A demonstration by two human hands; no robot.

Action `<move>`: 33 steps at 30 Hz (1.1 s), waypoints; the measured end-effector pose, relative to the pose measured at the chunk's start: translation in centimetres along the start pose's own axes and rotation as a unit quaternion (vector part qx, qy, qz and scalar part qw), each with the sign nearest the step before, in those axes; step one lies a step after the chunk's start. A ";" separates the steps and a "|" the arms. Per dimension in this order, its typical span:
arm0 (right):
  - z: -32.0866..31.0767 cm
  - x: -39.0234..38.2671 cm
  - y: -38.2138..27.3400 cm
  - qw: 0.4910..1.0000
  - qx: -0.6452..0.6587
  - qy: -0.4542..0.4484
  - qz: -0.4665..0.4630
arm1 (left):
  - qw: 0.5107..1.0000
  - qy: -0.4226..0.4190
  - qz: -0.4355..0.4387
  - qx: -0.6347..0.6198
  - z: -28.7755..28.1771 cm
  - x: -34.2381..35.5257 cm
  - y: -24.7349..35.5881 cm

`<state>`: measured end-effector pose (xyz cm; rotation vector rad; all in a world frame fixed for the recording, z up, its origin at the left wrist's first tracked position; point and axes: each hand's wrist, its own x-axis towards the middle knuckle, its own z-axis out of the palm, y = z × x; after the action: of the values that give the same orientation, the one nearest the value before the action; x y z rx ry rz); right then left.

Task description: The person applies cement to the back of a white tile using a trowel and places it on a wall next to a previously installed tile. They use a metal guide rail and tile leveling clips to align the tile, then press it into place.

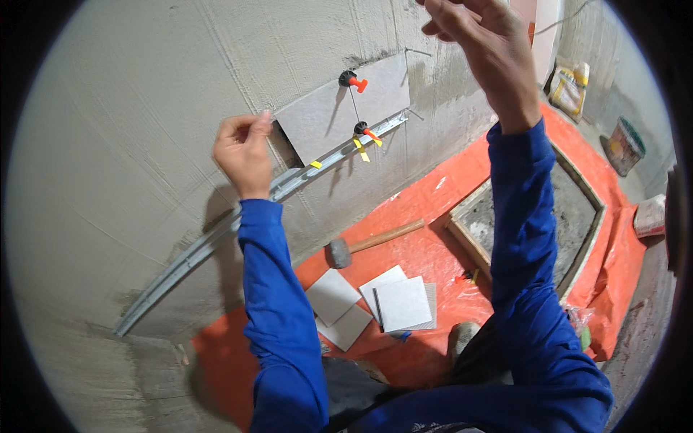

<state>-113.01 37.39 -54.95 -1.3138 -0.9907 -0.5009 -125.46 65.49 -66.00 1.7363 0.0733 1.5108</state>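
Note:
My left hand is closed, thumb against curled fingers, just left of the wall tiles; whatever it pinches is too small to make out. Raised at the upper right, my right hand has bent fingers drawn together and partly cut off by the picture's top edge; anything in them is hidden. Two light grey tiles stand side by side on the wall above a metal rail. Black-and-red levelling clips sit at their joint, with yellow wedges at the lower edge.
A rubber mallet and loose tiles lie on an orange sheet over the floor. A wood-edged tray of grey mortar stands at right. Beyond it are a bucket and a bag. Thin nails stick out beside the tiles.

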 end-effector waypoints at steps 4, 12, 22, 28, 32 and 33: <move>-2.2 -0.1 -0.2 0.993 0.030 0.080 -0.076 | 0.998 0.057 0.030 -0.012 -2.4 1.8 4.4; -6.4 0.1 1.1 0.991 0.077 0.111 -0.013 | 0.998 0.029 0.017 -0.057 -0.1 1.4 8.2; -9.7 -0.1 0.4 0.976 0.167 0.108 -0.090 | 0.992 -0.011 0.055 -0.109 2.2 0.9 11.9; -9.6 -0.4 -0.1 0.979 0.138 0.107 -0.106 | 0.989 -0.023 0.071 -0.131 1.4 1.2 13.8; -8.4 0.0 0.1 0.984 0.089 0.120 -0.095 | 0.992 0.004 0.067 -0.107 1.0 1.1 14.3; -8.0 -0.4 0.2 0.983 0.064 0.135 -0.110 | 0.992 0.006 0.067 -0.103 0.9 1.1 14.3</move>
<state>-110.53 29.78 -54.95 -0.9962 -0.9287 -0.7520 -130.79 56.03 -56.55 1.5927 -0.1906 1.5667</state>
